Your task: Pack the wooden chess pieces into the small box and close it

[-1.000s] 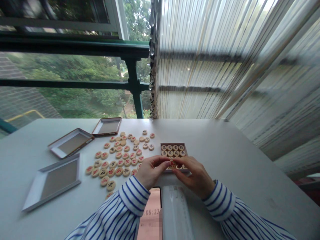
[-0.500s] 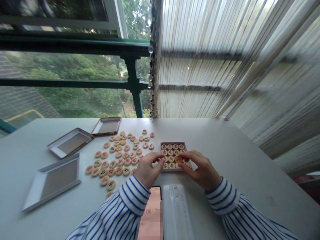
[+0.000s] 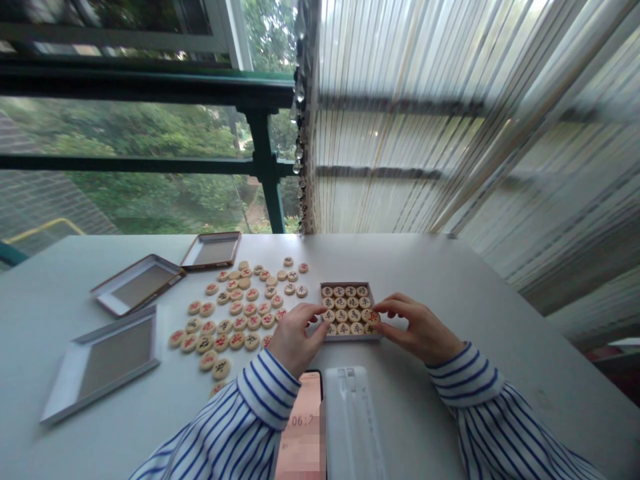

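A small brown box [image 3: 349,337] on the white table [image 3: 480,300] holds rows of round wooden chess pieces [image 3: 345,303]. My left hand [image 3: 295,340] rests against the box's left side, fingers curled with the tips touching its edge. On the box's right side, my right hand [image 3: 420,327] pinches a red-marked piece [image 3: 373,318] at the near right corner. Several loose wooden pieces [image 3: 240,313] with red and black marks lie spread on the table to the left of the box.
Three shallow tin lids or trays lie at the left: a grey one [image 3: 100,360], a brown-edged one [image 3: 137,283] and another [image 3: 213,250] farther back. A phone [image 3: 303,433] and a white case [image 3: 353,427] lie near me. A window and striped blinds stand behind.
My hands, joined over the box's near edge a second ago, have parted. The right hand carried the red-marked piece to the box's near right corner; the left slid to the box's left side.
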Motion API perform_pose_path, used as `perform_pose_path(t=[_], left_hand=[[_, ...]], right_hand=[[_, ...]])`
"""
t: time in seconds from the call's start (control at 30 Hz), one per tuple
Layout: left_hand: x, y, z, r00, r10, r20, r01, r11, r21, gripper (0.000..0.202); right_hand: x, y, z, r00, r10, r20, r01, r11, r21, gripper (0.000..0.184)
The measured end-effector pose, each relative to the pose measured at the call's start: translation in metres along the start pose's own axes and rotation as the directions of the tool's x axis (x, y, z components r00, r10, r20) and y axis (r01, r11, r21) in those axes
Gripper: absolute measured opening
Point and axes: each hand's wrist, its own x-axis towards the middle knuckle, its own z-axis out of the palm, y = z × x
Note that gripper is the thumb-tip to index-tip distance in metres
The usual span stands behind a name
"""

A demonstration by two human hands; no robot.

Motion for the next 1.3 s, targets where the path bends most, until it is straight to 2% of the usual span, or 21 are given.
perform_pose_path(t=[0.3, 1.3], left_hand=[[-0.0014, -0.003, 0.0016, 1.0, -0.019, 0.023, 0.02, 1.0, -0.014, 0.021], [-0.0012, 0.0001, -0.0003, 1.0, 0.006, -0.002, -0.006, 1.0, 0.008, 0.018]], right_hand=[[-0.001, 0.0054, 0.0018, 0.995, 0.043, 0.09, -0.042, 0.999, -0.007, 0.023], [-0.0007, 0.0084, 0.0044, 0.976, 0.104, 0.19, -0.108, 0.994, 0.012, 0.025]])
